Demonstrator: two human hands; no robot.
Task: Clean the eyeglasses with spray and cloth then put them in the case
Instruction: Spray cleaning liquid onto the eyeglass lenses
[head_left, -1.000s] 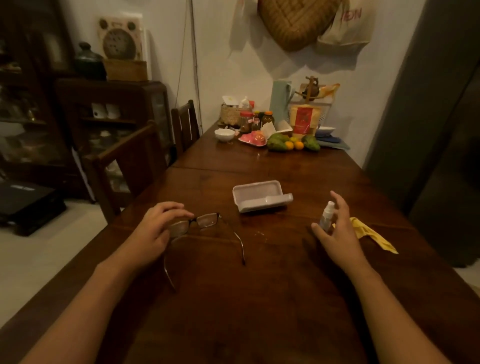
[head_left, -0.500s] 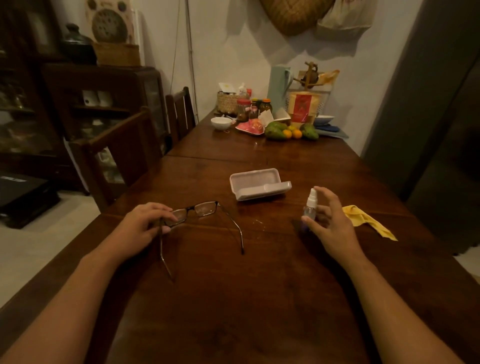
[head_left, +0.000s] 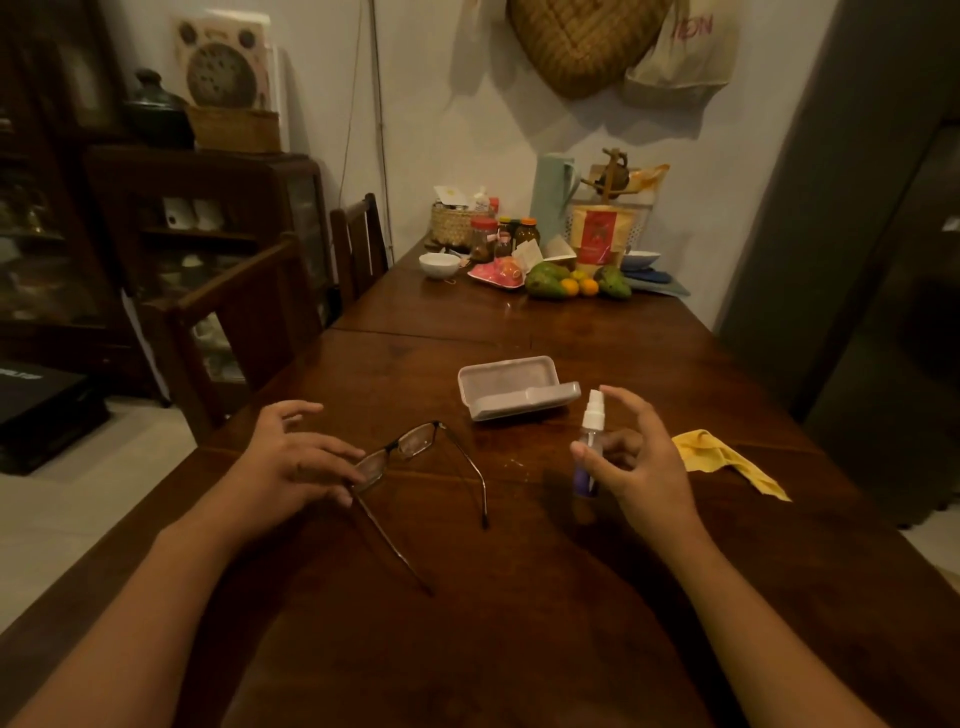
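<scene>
Dark-framed eyeglasses (head_left: 415, 441) with their arms unfolded sit over the wooden table (head_left: 519, 623), turned at an angle. My left hand (head_left: 291, 462) pinches them at the left lens and hinge, the other fingers spread. In my right hand (head_left: 639, 462) a small clear spray bottle (head_left: 591, 415) with a white nozzle stands upright, thumb on its side and forefinger raised over the top. It is to the right of the glasses, apart from them. A pale eyeglass case (head_left: 514, 387) lies open behind them. A yellow cloth (head_left: 722, 457) lies crumpled right of my right hand.
At the table's far end are fruit (head_left: 571, 283), jars, a white bowl (head_left: 439, 265), a basket and a green jug (head_left: 553, 192). Two wooden chairs (head_left: 244, 332) stand along the left side. A dark cabinet is at the left and a grey fridge (head_left: 857, 260) at the right.
My left hand has gripped the glasses and turned them, so the far lens swung away. My right hand has brought the spray bottle leftwards, nearer the glasses.
</scene>
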